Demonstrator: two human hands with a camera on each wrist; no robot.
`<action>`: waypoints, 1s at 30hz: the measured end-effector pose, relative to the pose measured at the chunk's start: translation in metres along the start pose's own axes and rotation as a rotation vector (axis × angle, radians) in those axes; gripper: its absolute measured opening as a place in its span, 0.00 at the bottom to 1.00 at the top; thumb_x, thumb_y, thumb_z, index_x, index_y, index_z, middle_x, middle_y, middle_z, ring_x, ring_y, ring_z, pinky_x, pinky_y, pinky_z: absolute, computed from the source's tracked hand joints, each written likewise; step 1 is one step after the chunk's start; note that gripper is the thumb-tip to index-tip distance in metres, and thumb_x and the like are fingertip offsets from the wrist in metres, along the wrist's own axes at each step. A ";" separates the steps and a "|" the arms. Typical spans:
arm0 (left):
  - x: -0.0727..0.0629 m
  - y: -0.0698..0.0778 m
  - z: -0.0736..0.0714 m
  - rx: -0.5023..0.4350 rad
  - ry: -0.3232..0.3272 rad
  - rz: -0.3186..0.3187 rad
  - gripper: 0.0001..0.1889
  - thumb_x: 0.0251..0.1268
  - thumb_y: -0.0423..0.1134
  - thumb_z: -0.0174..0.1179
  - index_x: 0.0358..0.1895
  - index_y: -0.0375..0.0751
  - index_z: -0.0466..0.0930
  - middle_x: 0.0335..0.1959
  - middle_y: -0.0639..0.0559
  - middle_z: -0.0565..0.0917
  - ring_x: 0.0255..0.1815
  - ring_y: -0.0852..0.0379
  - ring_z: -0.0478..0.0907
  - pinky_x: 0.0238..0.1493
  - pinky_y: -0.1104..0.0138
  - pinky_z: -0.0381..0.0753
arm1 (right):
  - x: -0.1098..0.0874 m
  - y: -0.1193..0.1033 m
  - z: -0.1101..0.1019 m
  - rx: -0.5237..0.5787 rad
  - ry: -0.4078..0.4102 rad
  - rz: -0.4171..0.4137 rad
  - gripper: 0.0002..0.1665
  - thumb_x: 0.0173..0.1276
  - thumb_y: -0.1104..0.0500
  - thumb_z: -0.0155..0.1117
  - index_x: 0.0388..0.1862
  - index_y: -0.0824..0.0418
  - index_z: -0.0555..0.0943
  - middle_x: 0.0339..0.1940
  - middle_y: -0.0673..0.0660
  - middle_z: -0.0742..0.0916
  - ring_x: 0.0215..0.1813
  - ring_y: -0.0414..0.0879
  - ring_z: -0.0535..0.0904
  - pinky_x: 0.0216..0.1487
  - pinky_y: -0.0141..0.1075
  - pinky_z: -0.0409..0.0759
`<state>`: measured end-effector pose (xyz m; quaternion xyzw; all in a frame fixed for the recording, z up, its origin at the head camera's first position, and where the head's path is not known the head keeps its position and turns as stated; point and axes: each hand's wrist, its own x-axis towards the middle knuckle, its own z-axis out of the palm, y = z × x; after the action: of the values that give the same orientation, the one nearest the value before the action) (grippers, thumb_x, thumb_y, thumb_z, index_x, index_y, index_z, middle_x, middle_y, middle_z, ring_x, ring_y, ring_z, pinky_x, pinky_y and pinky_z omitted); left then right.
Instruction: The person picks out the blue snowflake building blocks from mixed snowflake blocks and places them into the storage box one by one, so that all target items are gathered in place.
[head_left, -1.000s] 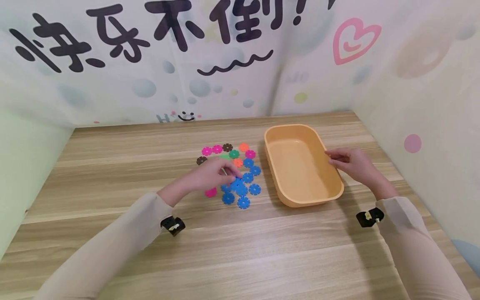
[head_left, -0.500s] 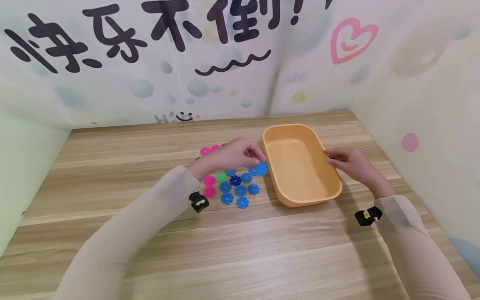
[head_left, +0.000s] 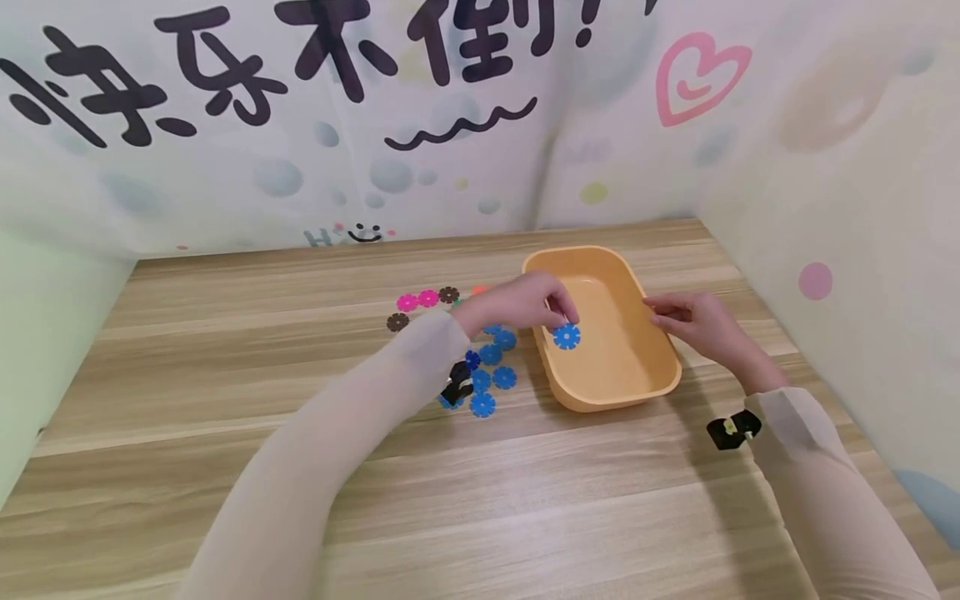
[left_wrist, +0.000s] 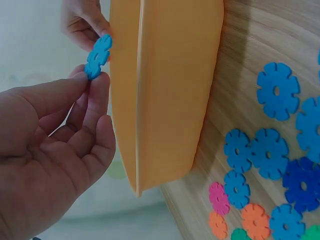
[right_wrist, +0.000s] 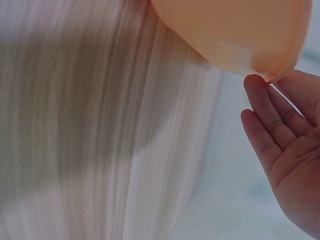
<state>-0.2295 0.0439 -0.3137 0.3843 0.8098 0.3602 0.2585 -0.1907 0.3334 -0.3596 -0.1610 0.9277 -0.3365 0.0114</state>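
Note:
Over the left side of a light orange plastic basin (head_left: 615, 362), my left hand (head_left: 528, 302) pinches a blue snowflake disc (head_left: 567, 336) between thumb and fingertips. The left wrist view shows this notched disc (left_wrist: 98, 56) tilted, held above the basin's rim. My right hand (head_left: 697, 323) pinches the basin's right rim; in the right wrist view its fingers (right_wrist: 270, 115) meet the rim from below. Left of the basin lie several loose blue snowflake discs (head_left: 504, 377), with pink discs (head_left: 407, 302) and brown discs (head_left: 397, 322) farther back. My left forearm hides part of the pile.
The discs lie flat on a wood-grain table (head_left: 480, 508). A printed white curtain (head_left: 442, 158) closes off the back, and a pale wall (head_left: 862, 208) stands along the right. In the left wrist view, a dark blue disc (left_wrist: 302, 185) and orange discs (left_wrist: 255, 221) lie beside the basin.
My left hand has moved right from the pile to above the basin, carrying a blue snowflake disc. My right hand has kept its place at the rim.

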 end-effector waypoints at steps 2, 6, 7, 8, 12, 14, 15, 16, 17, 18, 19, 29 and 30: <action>0.007 0.001 0.003 0.011 -0.018 -0.005 0.08 0.63 0.28 0.55 0.42 0.33 0.81 0.36 0.47 0.82 0.36 0.58 0.77 0.39 0.73 0.75 | 0.000 0.000 0.000 -0.003 0.001 0.006 0.18 0.63 0.66 0.59 0.51 0.73 0.77 0.45 0.70 0.82 0.40 0.39 0.80 0.36 0.19 0.74; 0.019 0.002 0.007 0.035 -0.062 -0.028 0.08 0.61 0.27 0.55 0.40 0.32 0.82 0.35 0.46 0.82 0.34 0.58 0.77 0.38 0.73 0.76 | -0.001 -0.001 -0.001 -0.003 -0.002 0.018 0.18 0.64 0.66 0.59 0.51 0.73 0.76 0.44 0.69 0.82 0.42 0.51 0.80 0.36 0.19 0.74; 0.022 0.002 0.008 0.043 -0.075 -0.033 0.08 0.61 0.26 0.56 0.40 0.32 0.82 0.35 0.46 0.82 0.34 0.58 0.77 0.38 0.73 0.76 | -0.001 0.000 -0.001 -0.001 -0.002 0.019 0.18 0.64 0.66 0.59 0.51 0.73 0.76 0.44 0.69 0.82 0.42 0.51 0.80 0.36 0.19 0.74; 0.025 0.002 0.009 0.052 -0.087 -0.041 0.08 0.61 0.26 0.56 0.40 0.32 0.82 0.35 0.46 0.82 0.34 0.58 0.77 0.38 0.73 0.76 | -0.002 0.000 -0.001 0.001 -0.002 0.018 0.18 0.64 0.66 0.59 0.51 0.73 0.76 0.44 0.69 0.82 0.42 0.51 0.80 0.36 0.19 0.74; 0.036 0.002 0.013 0.090 -0.139 -0.068 0.08 0.60 0.24 0.56 0.40 0.31 0.83 0.36 0.45 0.83 0.33 0.58 0.77 0.38 0.73 0.76 | -0.002 0.002 0.000 0.001 0.007 0.002 0.18 0.63 0.67 0.59 0.51 0.73 0.77 0.44 0.69 0.82 0.40 0.40 0.80 0.36 0.19 0.74; 0.041 0.002 0.016 0.120 -0.175 -0.077 0.09 0.59 0.24 0.56 0.40 0.31 0.83 0.36 0.44 0.83 0.33 0.57 0.78 0.38 0.73 0.76 | -0.002 0.003 0.000 0.000 0.010 -0.004 0.18 0.63 0.67 0.59 0.51 0.73 0.77 0.44 0.69 0.82 0.39 0.34 0.78 0.36 0.19 0.73; 0.044 0.002 0.017 0.138 -0.195 -0.084 0.09 0.59 0.24 0.56 0.40 0.31 0.83 0.36 0.44 0.83 0.33 0.57 0.79 0.38 0.73 0.76 | -0.002 0.004 0.000 0.000 0.012 -0.005 0.17 0.63 0.67 0.59 0.51 0.73 0.77 0.44 0.69 0.82 0.39 0.32 0.78 0.36 0.19 0.73; 0.046 0.003 0.018 0.156 -0.213 -0.097 0.09 0.59 0.24 0.56 0.40 0.31 0.83 0.36 0.45 0.83 0.32 0.57 0.79 0.37 0.73 0.76 | -0.002 0.004 -0.001 0.000 0.012 -0.006 0.17 0.63 0.67 0.59 0.51 0.73 0.77 0.44 0.70 0.82 0.38 0.30 0.77 0.36 0.19 0.73; 0.048 0.003 0.019 0.176 -0.232 -0.107 0.09 0.59 0.24 0.56 0.40 0.32 0.83 0.36 0.45 0.84 0.32 0.57 0.79 0.35 0.74 0.75 | -0.002 0.004 -0.001 0.003 0.013 -0.005 0.17 0.63 0.67 0.59 0.51 0.73 0.77 0.44 0.70 0.82 0.38 0.30 0.77 0.36 0.19 0.73; 0.050 0.003 0.020 0.198 -0.250 -0.118 0.09 0.59 0.24 0.56 0.40 0.32 0.83 0.35 0.45 0.84 0.31 0.58 0.79 0.33 0.75 0.74 | -0.002 0.004 -0.001 0.004 0.014 -0.005 0.17 0.63 0.67 0.59 0.51 0.74 0.77 0.44 0.70 0.82 0.38 0.31 0.77 0.36 0.19 0.73; 0.053 0.003 0.021 0.214 -0.265 -0.133 0.09 0.59 0.25 0.57 0.40 0.33 0.84 0.35 0.46 0.84 0.30 0.59 0.79 0.30 0.76 0.72 | -0.002 0.004 -0.001 0.003 0.015 -0.007 0.17 0.63 0.68 0.59 0.51 0.74 0.77 0.44 0.70 0.82 0.39 0.32 0.78 0.36 0.19 0.73; 0.065 0.002 0.028 0.217 -0.333 -0.243 0.08 0.58 0.25 0.56 0.37 0.34 0.84 0.30 0.48 0.83 0.19 0.64 0.69 0.18 0.77 0.63 | -0.001 0.001 -0.001 0.031 0.016 -0.020 0.17 0.63 0.69 0.58 0.51 0.76 0.76 0.44 0.71 0.81 0.41 0.40 0.80 0.37 0.18 0.73; 0.064 0.002 0.028 0.221 -0.338 -0.248 0.08 0.58 0.25 0.56 0.37 0.33 0.84 0.31 0.47 0.83 0.19 0.63 0.70 0.20 0.76 0.65 | -0.001 0.000 -0.001 0.031 0.016 -0.019 0.17 0.63 0.69 0.58 0.51 0.76 0.76 0.44 0.71 0.81 0.42 0.41 0.80 0.37 0.18 0.72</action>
<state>-0.2452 0.1074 -0.3380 0.3625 0.8305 0.1656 0.3891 -0.1897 0.3345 -0.3596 -0.1669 0.9209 -0.3523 0.0033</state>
